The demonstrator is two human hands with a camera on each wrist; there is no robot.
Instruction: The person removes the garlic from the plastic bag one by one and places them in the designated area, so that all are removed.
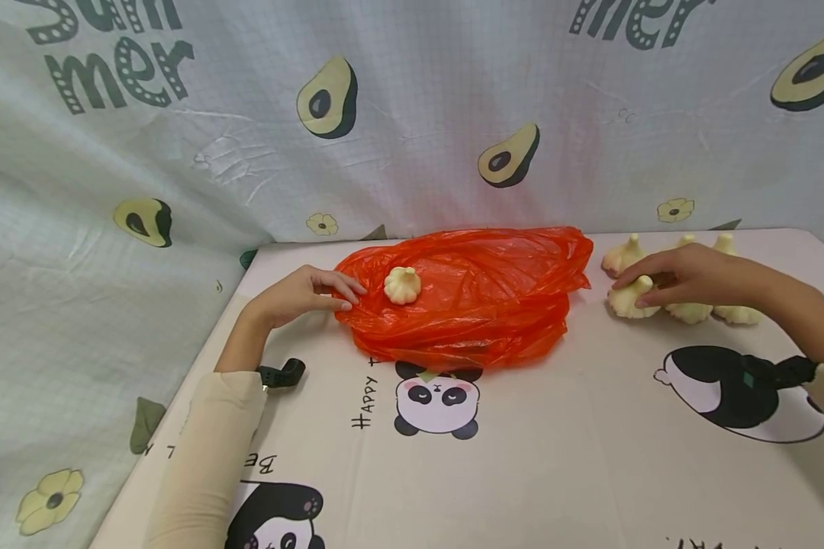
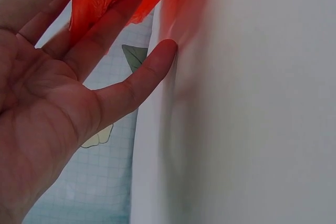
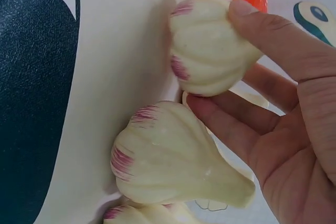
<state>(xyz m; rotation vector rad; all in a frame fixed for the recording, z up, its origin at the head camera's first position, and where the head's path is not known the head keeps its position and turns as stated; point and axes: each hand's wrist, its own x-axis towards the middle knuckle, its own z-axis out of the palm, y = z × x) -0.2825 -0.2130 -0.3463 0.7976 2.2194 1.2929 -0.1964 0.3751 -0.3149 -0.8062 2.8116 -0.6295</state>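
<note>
At the back middle of the table lies a crumpled red plastic bag (image 1: pixel 481 297). One pale garlic bulb (image 1: pixel 403 286) rests on its left part. My left hand (image 1: pixel 300 296) is at the bag's left edge, its fingertips touching the plastic; in the left wrist view the fingers (image 2: pixel 113 30) are loosely extended and the thumb stands apart. On the right, my right hand (image 1: pixel 700 276) pinches a garlic bulb (image 3: pixel 207 43) between thumb and fingers. Purple streaks mark its base in the right wrist view. Another bulb (image 3: pixel 157 153) lies just beside the pinched one.
Several more garlic bulbs (image 1: pixel 738 313) stand grouped at the back right, partly hidden by my right hand. The light tabletop (image 1: pixel 535 457) has panda prints. A white cloth (image 1: pixel 419 152) with avocado prints hangs behind and along the left side.
</note>
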